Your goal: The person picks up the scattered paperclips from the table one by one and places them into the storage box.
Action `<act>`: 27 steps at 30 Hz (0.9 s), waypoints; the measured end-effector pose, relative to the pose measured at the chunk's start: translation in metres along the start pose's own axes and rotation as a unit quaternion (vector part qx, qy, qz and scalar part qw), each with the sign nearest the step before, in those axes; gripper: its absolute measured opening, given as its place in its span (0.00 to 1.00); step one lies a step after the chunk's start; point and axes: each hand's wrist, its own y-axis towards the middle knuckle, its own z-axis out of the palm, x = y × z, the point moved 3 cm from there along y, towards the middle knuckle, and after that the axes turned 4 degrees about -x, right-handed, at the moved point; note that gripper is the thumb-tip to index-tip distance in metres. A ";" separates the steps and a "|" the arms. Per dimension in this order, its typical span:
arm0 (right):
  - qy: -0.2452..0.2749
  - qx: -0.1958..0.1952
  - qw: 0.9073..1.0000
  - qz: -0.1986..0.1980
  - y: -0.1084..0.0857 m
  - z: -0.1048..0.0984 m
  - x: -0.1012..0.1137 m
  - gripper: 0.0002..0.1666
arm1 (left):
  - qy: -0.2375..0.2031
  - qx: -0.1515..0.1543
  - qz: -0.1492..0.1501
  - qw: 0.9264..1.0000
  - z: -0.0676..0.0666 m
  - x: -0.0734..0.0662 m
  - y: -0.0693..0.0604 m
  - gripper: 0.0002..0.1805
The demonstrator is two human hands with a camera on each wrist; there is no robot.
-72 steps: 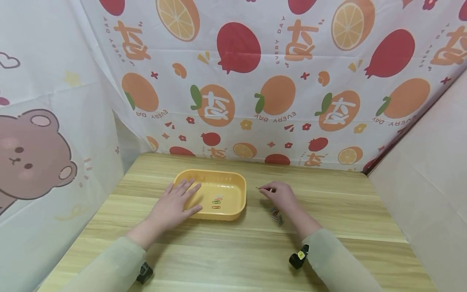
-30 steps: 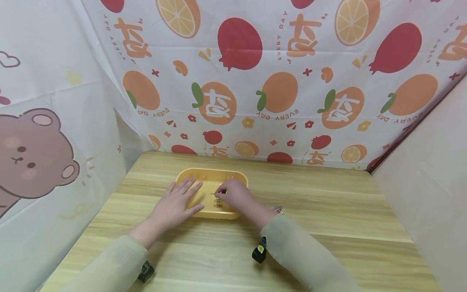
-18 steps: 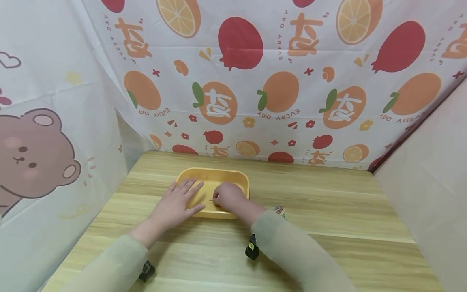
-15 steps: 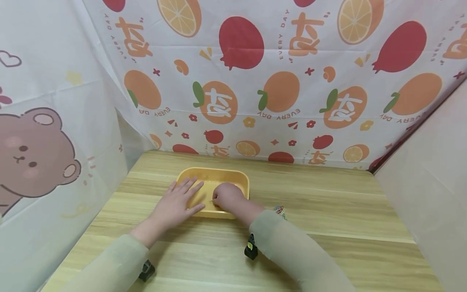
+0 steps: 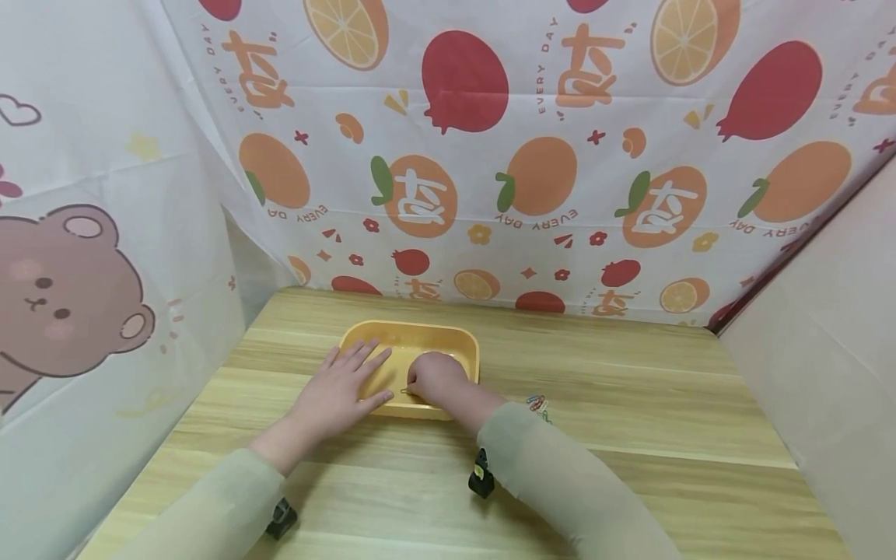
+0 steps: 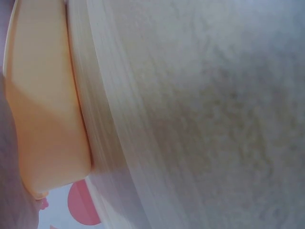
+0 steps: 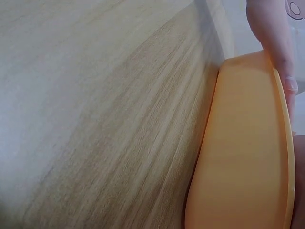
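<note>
A yellow plastic tray [image 5: 399, 360] sits on the wooden table in the head view. My left hand [image 5: 334, 395] rests over its left end with straight, spread fingers. Inside the tray, my right hand [image 5: 439, 379] pinches a small gold-coloured paper clip [image 5: 404, 391] low near the floor, by the front wall. That hand covers the part of the tray beneath it. In the left wrist view the tray's outer wall [image 6: 47, 105] fills the left side. The right wrist view shows the tray wall [image 7: 243, 138] with the left hand [image 7: 272, 36] at its far end.
A small loose pile of coloured paper clips [image 5: 537, 404] lies on the table [image 5: 630, 404] to the right of the tray, beside the right sleeve. A fruit-patterned cloth [image 5: 469, 179] hangs behind the table. Pale cloth walls stand at both sides.
My right hand has carried the paper clip left from near the pile into the tray, then lowered it toward the front wall. It now hides the clips seen there earlier. My left hand stays put.
</note>
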 end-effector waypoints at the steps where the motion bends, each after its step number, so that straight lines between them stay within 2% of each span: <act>1: 0.000 0.000 1.000 -0.001 0.000 0.000 0.000 0.09 | 0.000 0.001 0.000 1.000 0.000 0.000 0.000 0.43; 8: 0.018 -0.012 1.000 0.005 0.000 -0.004 -0.004 0.07 | -0.007 0.002 -0.001 1.000 -0.004 -0.002 0.001 0.43; 16: 0.053 -0.027 0.998 0.032 -0.007 -0.014 -0.006 0.08 | -0.001 0.007 0.001 1.000 -0.002 -0.001 0.000 0.45; 27: 0.114 -0.074 0.990 0.031 -0.013 -0.022 -0.013 0.13 | -0.006 0.004 -0.006 1.000 -0.003 -0.003 -0.001 0.46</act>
